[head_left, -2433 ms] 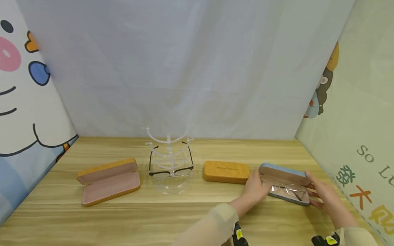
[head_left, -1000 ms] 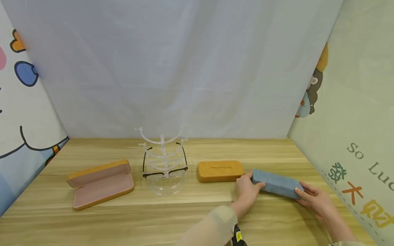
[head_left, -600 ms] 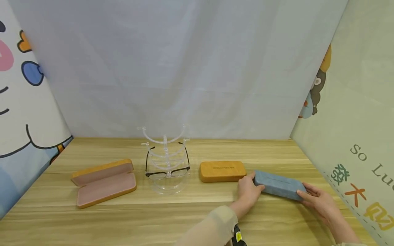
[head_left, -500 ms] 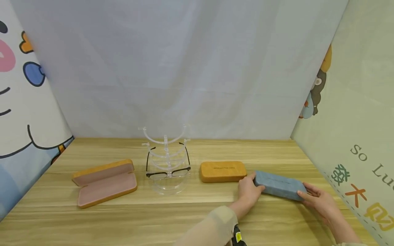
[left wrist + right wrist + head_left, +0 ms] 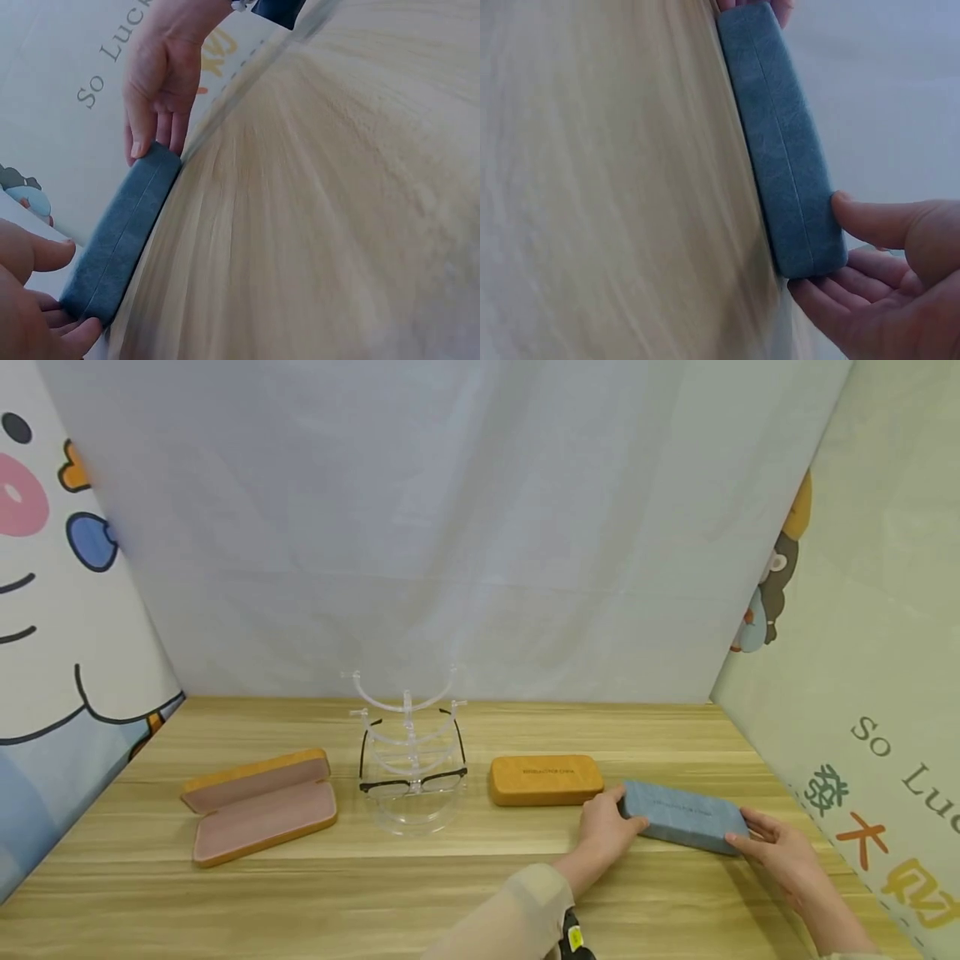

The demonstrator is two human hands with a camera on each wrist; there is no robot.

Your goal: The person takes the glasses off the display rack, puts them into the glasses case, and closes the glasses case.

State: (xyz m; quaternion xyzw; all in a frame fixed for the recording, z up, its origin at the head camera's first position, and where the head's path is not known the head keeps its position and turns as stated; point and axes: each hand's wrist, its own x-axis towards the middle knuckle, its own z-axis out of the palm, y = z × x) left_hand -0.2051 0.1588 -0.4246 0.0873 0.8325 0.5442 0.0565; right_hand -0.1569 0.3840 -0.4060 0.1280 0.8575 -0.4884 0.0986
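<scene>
A blue glasses case (image 5: pixel 686 814), its lid down, lies at the right of the wooden table in the head view. My left hand (image 5: pixel 606 827) holds its left end, thumb at the front corner. At the other end, my right hand (image 5: pixel 783 856) grips the case, its thumb against the near top edge. The right wrist view shows the right thumb (image 5: pixel 870 219) on the case's side and the fingers round its end. A seam runs along the side facing the wrist cameras. The inside of the case is hidden.
An orange glasses case (image 5: pixel 546 780) lies with lid down just left of my left hand. Farther left stands a clear display rack (image 5: pixel 412 743) bearing dark-framed glasses (image 5: pixel 444 779). Another orange case (image 5: pixel 266 818), lid raised, shows a pink lining. A curtain (image 5: pixel 450 568) hangs behind.
The blue case's lid has come down over the thin-framed glasses seen inside earlier. Both hands stay at its ends. The case has turned slightly, so its top lettering shows more.
</scene>
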